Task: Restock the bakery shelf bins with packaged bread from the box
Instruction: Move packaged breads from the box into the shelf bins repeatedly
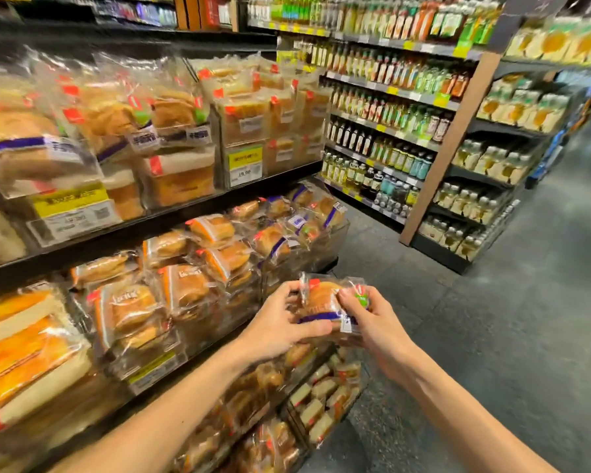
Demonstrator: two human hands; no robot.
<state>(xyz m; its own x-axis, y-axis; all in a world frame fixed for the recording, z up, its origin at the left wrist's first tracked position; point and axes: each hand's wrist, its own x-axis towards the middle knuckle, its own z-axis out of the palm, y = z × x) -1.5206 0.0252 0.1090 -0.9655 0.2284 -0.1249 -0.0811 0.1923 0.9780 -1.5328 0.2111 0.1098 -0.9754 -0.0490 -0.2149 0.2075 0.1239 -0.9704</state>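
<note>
Fingers of your left hand and right hand curling round bread pack; try squeezing lightly, facing label out.

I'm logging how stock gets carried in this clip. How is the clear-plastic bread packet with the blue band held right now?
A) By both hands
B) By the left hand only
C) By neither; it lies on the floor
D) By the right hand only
A: the left hand and the right hand each grip a side of the clear-plastic bread packet with the blue band.
</note>
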